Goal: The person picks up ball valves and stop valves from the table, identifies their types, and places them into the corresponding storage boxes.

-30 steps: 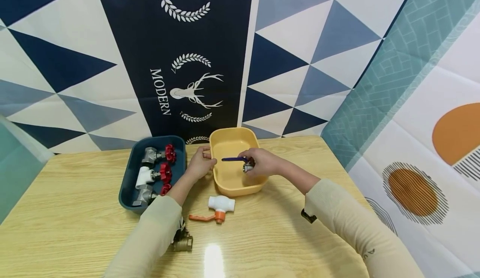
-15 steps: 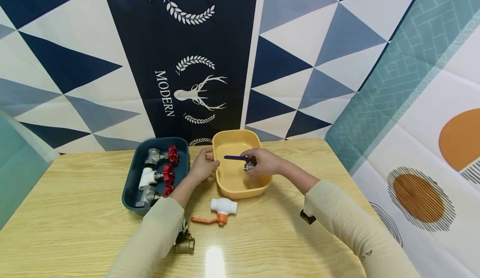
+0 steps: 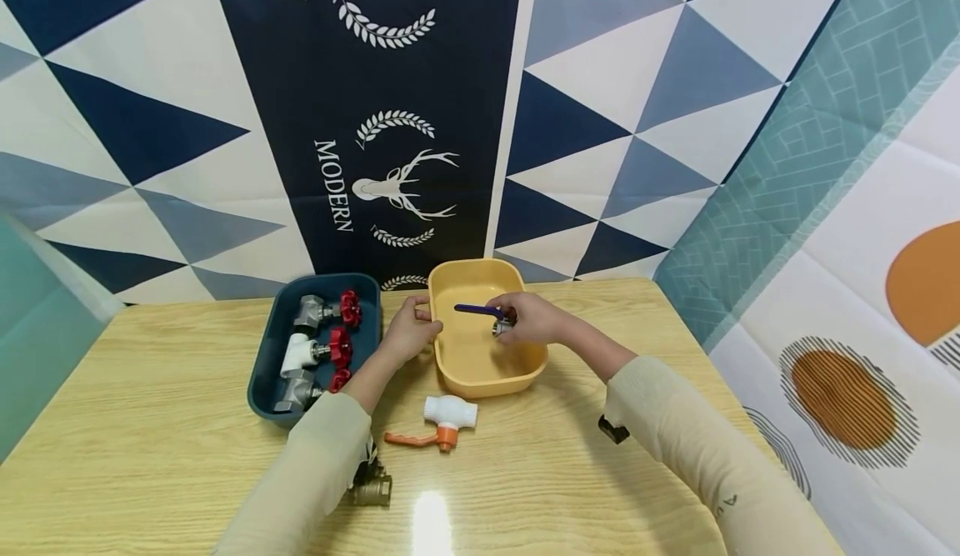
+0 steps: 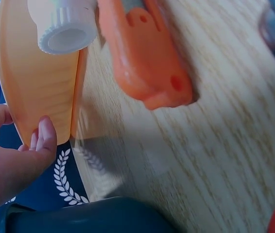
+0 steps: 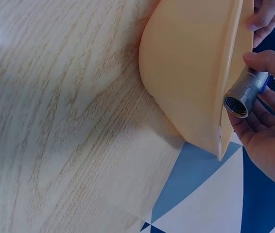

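Observation:
In the head view my right hand (image 3: pixel 534 318) grips a metal ball valve (image 3: pixel 500 328) over the yellow tub (image 3: pixel 487 371). The valve's blue lever (image 3: pixel 478 309) points left, and its threaded metal end shows near the tub's rim in the right wrist view. My left hand (image 3: pixel 408 333) pinches the tub's left wall, thumb at the rim and fingers along the outside. In front of the tub lies a white plastic ball valve (image 3: pixel 450 412) with an orange handle (image 3: pixel 412 439).
At the left stands a dark blue tub (image 3: pixel 365 310) with several red-handled valves, partly hidden by my left forearm. A brass valve (image 3: pixel 372 490) lies beside my left sleeve. A patterned cloth backdrop (image 3: pixel 420 81) rises behind the table (image 3: pixel 150 406).
The head view has shifted a little, moving the scene slightly right. My right hand has lifted the ball valve slightly, and its blue lever tilts a little more. The left hand stays at the tub's wall.

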A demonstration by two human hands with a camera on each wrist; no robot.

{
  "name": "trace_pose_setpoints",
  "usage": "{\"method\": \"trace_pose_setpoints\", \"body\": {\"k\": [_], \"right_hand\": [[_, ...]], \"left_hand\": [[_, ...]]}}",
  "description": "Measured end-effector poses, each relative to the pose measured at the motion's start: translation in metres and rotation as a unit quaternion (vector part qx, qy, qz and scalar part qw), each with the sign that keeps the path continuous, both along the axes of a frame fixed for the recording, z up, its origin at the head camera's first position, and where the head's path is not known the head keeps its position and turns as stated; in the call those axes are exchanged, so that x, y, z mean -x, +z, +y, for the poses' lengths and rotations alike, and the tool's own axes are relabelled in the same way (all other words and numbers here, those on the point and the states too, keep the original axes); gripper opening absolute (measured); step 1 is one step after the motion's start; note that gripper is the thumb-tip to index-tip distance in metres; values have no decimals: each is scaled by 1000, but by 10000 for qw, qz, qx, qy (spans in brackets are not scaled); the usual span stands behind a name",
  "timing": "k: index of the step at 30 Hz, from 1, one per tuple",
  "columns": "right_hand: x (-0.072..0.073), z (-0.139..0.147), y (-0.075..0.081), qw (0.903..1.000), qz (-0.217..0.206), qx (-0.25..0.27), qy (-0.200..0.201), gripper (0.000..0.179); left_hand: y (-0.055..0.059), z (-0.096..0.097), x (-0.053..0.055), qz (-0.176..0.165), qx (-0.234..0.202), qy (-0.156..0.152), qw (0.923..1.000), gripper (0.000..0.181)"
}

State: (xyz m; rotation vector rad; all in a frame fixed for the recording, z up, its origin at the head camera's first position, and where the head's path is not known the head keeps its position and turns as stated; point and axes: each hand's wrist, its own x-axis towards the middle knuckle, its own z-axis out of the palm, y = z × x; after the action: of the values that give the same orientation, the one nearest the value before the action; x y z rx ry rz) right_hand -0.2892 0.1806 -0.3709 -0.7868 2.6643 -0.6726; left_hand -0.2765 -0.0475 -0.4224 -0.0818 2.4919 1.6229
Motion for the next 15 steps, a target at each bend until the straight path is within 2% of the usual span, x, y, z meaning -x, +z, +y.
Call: {"method": "trace_pose_setpoints", "body": {"k": [15], "right_hand": [[10,-4,-2,9999,-25,97,-13,49]], "left_hand": [[2,1,-1,-61,38,22,10000,56]]}}
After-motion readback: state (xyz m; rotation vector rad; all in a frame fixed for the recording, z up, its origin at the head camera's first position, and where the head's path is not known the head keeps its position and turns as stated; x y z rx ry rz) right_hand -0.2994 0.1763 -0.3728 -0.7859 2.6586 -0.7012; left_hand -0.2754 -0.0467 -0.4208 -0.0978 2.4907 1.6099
